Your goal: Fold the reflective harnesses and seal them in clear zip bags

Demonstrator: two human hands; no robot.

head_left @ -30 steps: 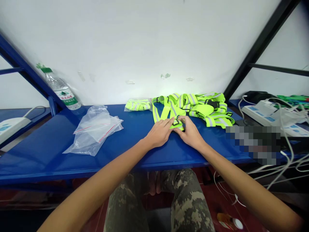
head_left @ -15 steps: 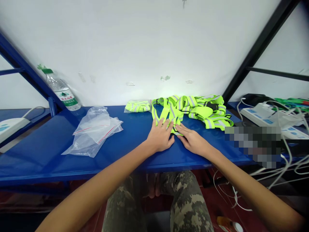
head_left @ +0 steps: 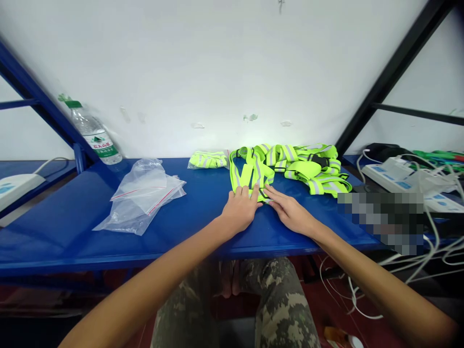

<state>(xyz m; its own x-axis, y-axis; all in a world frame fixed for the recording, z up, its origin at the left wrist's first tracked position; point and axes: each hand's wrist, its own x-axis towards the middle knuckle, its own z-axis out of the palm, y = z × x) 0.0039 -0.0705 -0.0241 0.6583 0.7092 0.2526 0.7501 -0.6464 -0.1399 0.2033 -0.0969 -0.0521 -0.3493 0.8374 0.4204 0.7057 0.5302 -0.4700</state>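
Note:
A yellow-green reflective strap vest (head_left: 256,166) with silver stripes lies bunched on the blue table, its near end under my hands. My left hand (head_left: 240,211) has its fingers bent over the near edge of the vest, closed on the webbing. From the right, my right hand (head_left: 290,211) rests with fingers stretched out, their tips touching the same edge. More reflective straps (head_left: 311,169), with a black buckle, are heaped to the right. Behind and to the left, a similar folded vest sits in a clear bag (head_left: 208,160).
Clear zip bags (head_left: 145,193) with red seal lines lie on the blue table (head_left: 203,217) at left. A water bottle (head_left: 99,140) leans at the left rear. White power strips (head_left: 387,175) and tangled cables (head_left: 431,241) are at right. A wall stands behind.
The fingers of my left hand have drawn in and bent at the near edge of the vest. My right hand stays in nearly the same place. The view has shifted slightly.

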